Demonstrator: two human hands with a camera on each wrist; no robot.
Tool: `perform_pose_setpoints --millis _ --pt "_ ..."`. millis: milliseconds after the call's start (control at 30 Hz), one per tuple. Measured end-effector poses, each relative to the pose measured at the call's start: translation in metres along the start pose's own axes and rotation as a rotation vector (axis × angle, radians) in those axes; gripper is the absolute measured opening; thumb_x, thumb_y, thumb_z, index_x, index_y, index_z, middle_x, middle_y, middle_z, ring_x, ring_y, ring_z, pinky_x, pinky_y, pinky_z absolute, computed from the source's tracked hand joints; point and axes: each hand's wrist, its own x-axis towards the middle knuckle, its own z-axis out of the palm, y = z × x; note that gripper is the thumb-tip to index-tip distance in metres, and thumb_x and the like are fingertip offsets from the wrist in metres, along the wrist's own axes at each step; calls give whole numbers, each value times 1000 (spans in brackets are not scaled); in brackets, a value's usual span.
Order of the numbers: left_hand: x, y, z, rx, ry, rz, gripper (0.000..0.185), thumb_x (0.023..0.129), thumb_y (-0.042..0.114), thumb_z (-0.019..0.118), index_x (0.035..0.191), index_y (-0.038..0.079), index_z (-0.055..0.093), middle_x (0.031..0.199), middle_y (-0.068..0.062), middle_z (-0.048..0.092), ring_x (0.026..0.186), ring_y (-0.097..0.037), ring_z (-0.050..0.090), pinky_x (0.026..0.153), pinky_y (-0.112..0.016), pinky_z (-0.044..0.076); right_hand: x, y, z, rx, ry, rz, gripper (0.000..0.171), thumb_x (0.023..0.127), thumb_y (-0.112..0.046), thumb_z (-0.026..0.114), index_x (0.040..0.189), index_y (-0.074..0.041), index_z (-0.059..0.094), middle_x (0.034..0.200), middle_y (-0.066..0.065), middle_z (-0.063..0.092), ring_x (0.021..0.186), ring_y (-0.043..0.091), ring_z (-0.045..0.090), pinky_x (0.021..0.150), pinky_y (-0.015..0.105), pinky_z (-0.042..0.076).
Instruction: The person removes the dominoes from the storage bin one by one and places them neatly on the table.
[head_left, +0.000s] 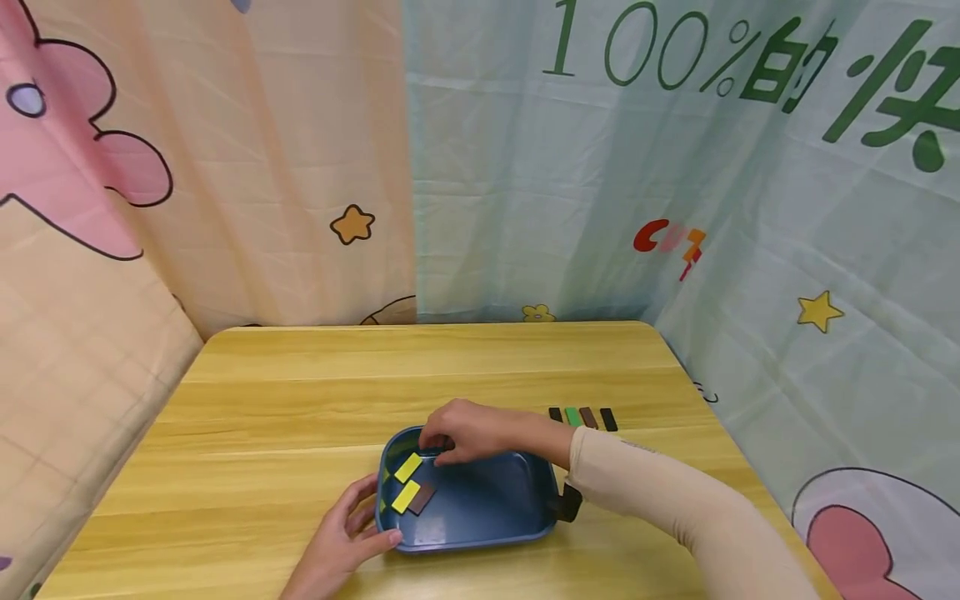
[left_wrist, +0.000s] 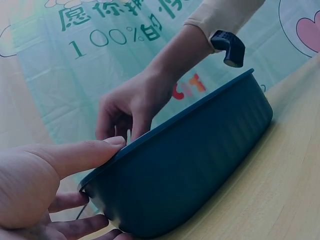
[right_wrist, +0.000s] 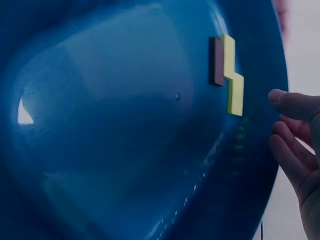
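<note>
A blue plastic basin (head_left: pixel 487 504) stands on the wooden table. My left hand (head_left: pixel 347 533) grips its left end, thumb over the rim and fingers against the outside wall, as the left wrist view also shows. My right hand (head_left: pixel 471 432) reaches over the far rim, fingers pointing down into the far left corner. In the right wrist view its thumb (right_wrist: pixel 285 98) and fingers stand apart at the basin wall, nothing visible between them. Two yellow domino-like blocks (right_wrist: pixel 236 95) lie end to end on the basin floor, with a brown block (right_wrist: pixel 216 61) beside one of them.
Several similar blocks lie in a row on the table beyond the right forearm: black, a green block (head_left: pixel 573 417), brown and black. A black camera mount (head_left: pixel 568 504) hangs at the right wrist, over the basin's right end. Printed curtains (head_left: pixel 517 167) enclose the table (head_left: pixel 285 400).
</note>
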Motion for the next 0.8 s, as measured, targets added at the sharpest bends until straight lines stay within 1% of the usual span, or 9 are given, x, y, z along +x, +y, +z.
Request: perform_pose_setpoints --millis 67,100,200,367,433,533,700,800 --pt "0 0 0 2 3 -3 85 86 6 85 154 -2 35 154 -27 40 140 -44 44 101 -37 53 7 -1 4 -66 -34 -43 28 93 -20 81 116 -6 74 102 1 71 86 2 61 78 9 46" --pt "0 0 0 -3 1 -2 85 86 5 85 154 -2 35 154 -28 40 140 -44 44 101 -37 53 10 -1 6 -85 -52 -63 28 93 -21 81 115 -6 74 102 2 71 86 3 61 78 9 46" --pt "1 0 0 -14 -13 5 86 86 5 85 154 -3 35 154 -28 39 140 -44 44 100 -35 53 16 -2 12 -137 -100 -90 30 90 -25 84 114 -9 75 100 -3 68 85 -1 58 76 7 45" --pt "2 0 -2 -59 -45 20 86 87 2 83 156 -4 30 156 -29 35 141 -45 41 98 -32 54 29 -3 23 -152 -166 -134 32 86 -29 88 110 -12 74 97 -9 64 84 -4 54 77 7 44" --pt "2 0 -2 -77 -61 27 87 88 1 81 156 -5 28 157 -30 33 142 -45 39 97 -31 54 34 -4 28 -142 -197 -149 32 85 -29 88 109 -14 74 97 -10 65 85 -5 55 78 8 44" --pt "2 -1 -2 -94 -81 34 86 89 1 80 157 -5 27 158 -30 32 143 -45 38 97 -31 54 40 -7 32 -138 -247 -152 29 86 -29 88 107 -16 74 94 -12 64 84 -5 54 76 8 45" --pt "2 -2 -1 -92 -86 42 85 90 0 79 157 -5 27 158 -29 33 143 -44 39 98 -29 53 44 -13 32 -125 -292 -139 20 90 -31 84 98 -17 73 84 -13 60 73 -3 51 68 9 43" --pt "2 -2 0 -84 -79 44 84 89 1 79 157 -4 29 157 -29 34 143 -44 38 99 -29 53 44 -14 32 -142 -303 -152 17 93 -31 81 94 -17 71 79 -12 58 69 -1 49 63 10 40"
